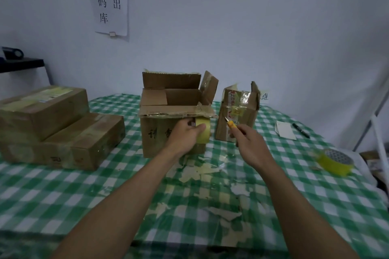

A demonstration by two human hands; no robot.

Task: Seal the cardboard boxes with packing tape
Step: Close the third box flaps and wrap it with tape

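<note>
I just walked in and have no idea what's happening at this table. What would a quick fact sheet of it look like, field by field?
left hand: grips a yellow tape roll against the front of the middle box
right hand: holds a yellow-handled cutter, blade pointing up and away
middle box: top flaps open, not sealed
smaller box: right of it, flaps up
stacked boxes: two at the left, closed
spare tape roll: lying near the right edge
pen: beside a paper slip
tablecloth: green check, littered with tape scraps
</note>
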